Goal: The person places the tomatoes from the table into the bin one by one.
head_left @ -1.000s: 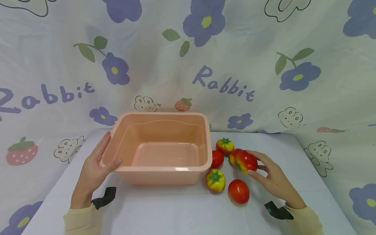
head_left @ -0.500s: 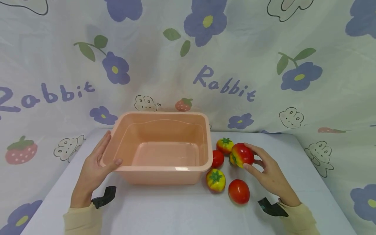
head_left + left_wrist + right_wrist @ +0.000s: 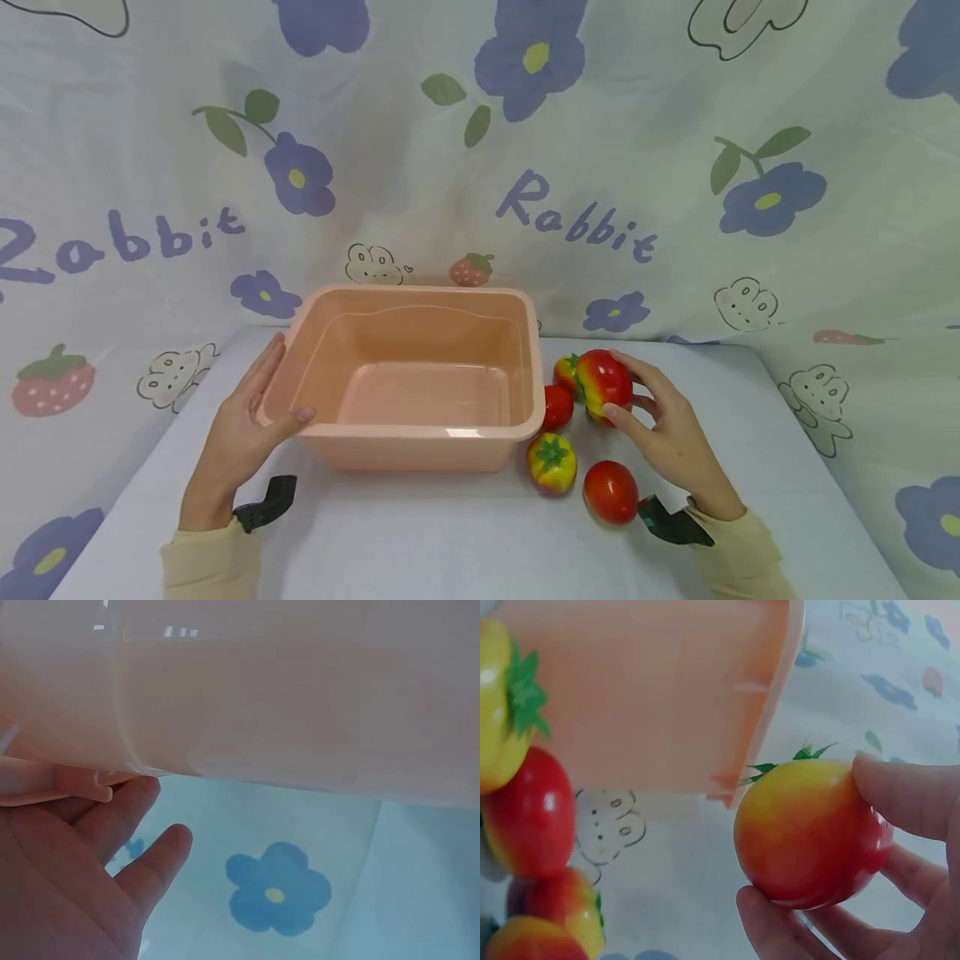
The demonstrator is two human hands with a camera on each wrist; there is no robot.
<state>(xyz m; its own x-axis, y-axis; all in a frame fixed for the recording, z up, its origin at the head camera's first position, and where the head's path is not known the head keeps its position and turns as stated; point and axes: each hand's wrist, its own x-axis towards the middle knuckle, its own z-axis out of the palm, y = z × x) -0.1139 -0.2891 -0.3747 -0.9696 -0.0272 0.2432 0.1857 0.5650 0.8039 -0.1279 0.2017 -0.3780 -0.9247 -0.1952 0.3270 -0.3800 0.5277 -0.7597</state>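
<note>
Right hand [image 3: 675, 442]: fingers curled round the red-yellow tomato [image 3: 611, 379]
Red-yellow tomato: near the right side of the basin [image 3: 416, 456]
Left hand [image 3: 238, 437]: fingers gripping the basin's left rim
Yellow tomato [image 3: 552, 468]: beside the basin's front right corner
Front red tomato [image 3: 611, 493]: on the table [image 3: 450, 542], right of the basin

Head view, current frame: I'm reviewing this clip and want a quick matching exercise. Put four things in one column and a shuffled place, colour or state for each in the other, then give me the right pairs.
Column one
1. Left hand
2. Right hand
3. Basin
4. Tomato lowest in the picture

Column two
A. Peach-coloured plastic
B. Grips a red-and-yellow tomato
C. Shows only red
D. Holds the basin at its left side

Right pairs
1-D
2-B
3-A
4-C
</note>
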